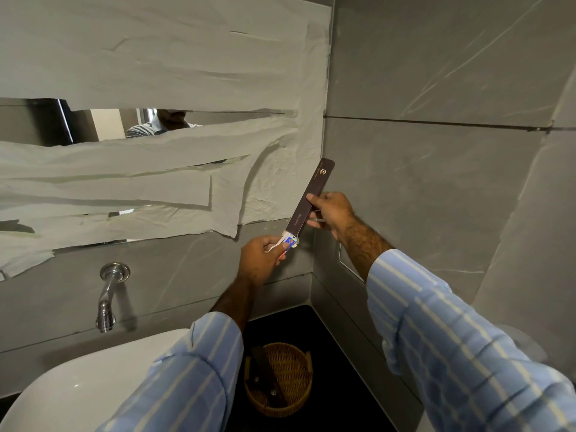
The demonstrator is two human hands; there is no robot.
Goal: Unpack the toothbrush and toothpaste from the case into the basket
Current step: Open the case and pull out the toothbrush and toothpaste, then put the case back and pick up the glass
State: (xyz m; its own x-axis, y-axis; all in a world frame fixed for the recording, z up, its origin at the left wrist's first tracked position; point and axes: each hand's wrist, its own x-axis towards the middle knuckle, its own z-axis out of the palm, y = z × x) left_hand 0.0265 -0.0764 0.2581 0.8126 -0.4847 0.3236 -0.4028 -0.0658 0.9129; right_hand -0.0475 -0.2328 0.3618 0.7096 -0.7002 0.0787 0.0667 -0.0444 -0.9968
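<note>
A long, dark brown dental kit case (311,198) is held up, tilted, in front of the grey wall. My right hand (332,215) grips it around the middle. At the case's open lower end, a small toothpaste tube (289,243) with blue and red print and something white stick out. My left hand (260,260) pinches that toothpaste end just below the case. The toothbrush itself I cannot make out. A round wicker basket (300,353) stands far below on the dark counter, with dark brown flat packets lying in it.
A white basin (78,378) sits at the lower left under a chrome wall spout (107,297). The mirror (93,126) is mostly covered with strips of paper. Grey stone walls meet in a corner behind the case. The black counter (343,353) surrounds the basket.
</note>
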